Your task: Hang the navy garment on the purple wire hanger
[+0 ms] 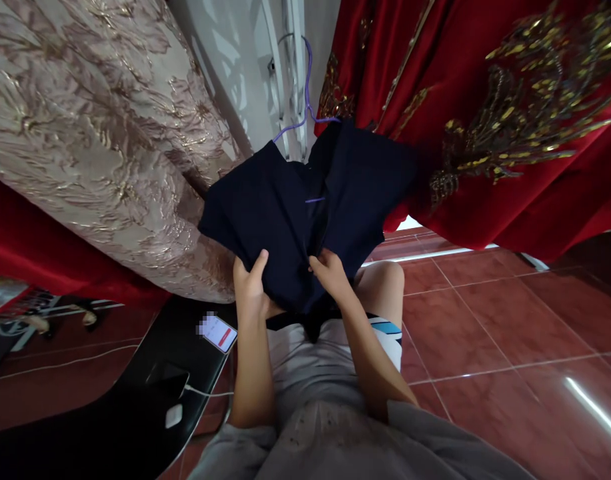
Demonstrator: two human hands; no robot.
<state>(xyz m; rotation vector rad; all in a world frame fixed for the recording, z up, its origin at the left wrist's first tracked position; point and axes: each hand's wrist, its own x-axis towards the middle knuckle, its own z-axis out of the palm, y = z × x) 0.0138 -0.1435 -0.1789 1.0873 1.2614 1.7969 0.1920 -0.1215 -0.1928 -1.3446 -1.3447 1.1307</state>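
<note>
A dark navy garment (265,200) with short sleeves and an open front hangs on a thin purple hanger (308,87), spread out in front of my lap. At its lower left side, my left hand (250,283) grips the cloth, thumb on top and the other fingers underneath, out of sight. My right hand (330,270) pinches the front edge of the garment near the middle, at the bottom of the opening. Through the neck gap a short piece of the purple hanger shows.
Beaded red cloth (485,120) hangs at the right, textured pink cloth (100,147) at the left. White metal rack bars (295,60) stand behind the hanger. A black glossy seat (150,373) at left holds a lit phone (219,332), a cabled dark device (172,381) and a white case (174,416).
</note>
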